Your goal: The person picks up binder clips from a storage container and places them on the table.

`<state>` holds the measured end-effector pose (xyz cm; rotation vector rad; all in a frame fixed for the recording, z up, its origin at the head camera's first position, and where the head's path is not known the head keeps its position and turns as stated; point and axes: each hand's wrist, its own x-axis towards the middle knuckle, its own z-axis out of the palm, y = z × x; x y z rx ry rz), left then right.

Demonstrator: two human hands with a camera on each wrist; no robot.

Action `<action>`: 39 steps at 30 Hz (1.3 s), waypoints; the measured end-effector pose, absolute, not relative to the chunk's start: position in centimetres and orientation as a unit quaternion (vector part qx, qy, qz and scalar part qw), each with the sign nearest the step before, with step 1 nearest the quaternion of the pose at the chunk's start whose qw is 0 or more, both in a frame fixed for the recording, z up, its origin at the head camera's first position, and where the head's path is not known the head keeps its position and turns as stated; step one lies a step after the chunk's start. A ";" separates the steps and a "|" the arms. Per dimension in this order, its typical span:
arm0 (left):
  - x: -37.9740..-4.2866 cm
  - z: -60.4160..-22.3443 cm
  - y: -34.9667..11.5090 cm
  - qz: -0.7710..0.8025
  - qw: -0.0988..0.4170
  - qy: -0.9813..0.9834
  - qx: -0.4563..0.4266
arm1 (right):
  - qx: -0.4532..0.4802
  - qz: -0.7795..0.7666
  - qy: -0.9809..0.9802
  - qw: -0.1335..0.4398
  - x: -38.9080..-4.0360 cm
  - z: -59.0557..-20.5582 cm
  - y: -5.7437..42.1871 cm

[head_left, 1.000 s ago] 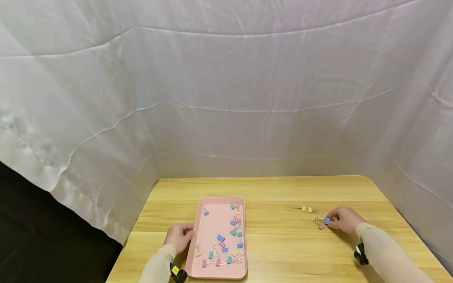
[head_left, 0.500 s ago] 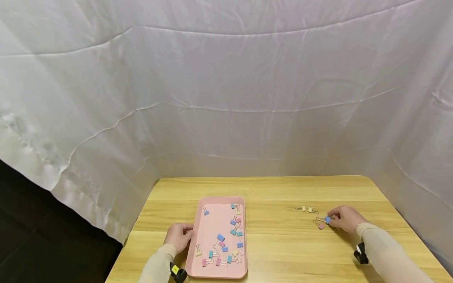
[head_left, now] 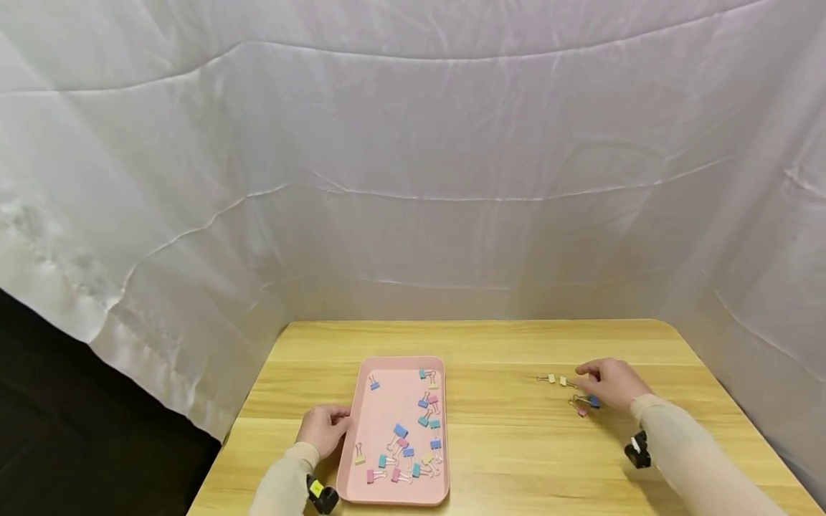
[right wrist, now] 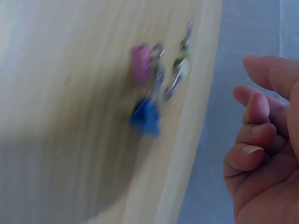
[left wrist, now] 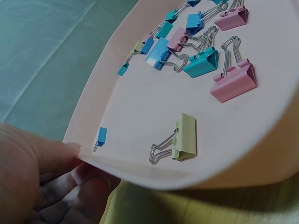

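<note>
At the left edge of a pink tray [head_left: 393, 494], my left hand [head_left: 320, 430] pinches the rim. In the left wrist view the thumb [left wrist: 56, 154] lies on top and the fingers curl beneath. My right hand [head_left: 611, 383] hovers above the right side of the table, its fingers loosely curled around nothing. Just below it lie a blue binder clip [right wrist: 145, 116] and a pink binder clip [right wrist: 140, 63], side by side. Two pale yellow binder clips, a left one [head_left: 551, 378] and a right one [head_left: 564, 381], lie left of the fingertips.
Inside the tray are several binder clips in blue, teal, pink and yellow, among them a yellow one [left wrist: 187, 136] near the left wall. The wooden table [head_left: 503, 444] ends at a pale curtain [head_left: 452, 236] behind and at the sides.
My right hand has let go of the blue binder clip, which rests beside the pink one, and has lifted slightly up and left. The left hand stays at the tray.
</note>
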<state>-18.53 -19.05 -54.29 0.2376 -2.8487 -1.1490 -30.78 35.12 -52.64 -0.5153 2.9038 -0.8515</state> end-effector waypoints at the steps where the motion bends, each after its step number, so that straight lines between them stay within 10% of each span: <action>1: -18.6 -54.3 -19.1 -0.375 0.029 -0.923 0.079 | -0.169 -0.279 0.945 0.033 -30.8 -52.3 34.6; 39: -18.5 -54.6 -18.5 -0.396 0.030 -0.915 0.068 | -0.299 -0.339 0.888 0.083 -31.2 -50.0 8.3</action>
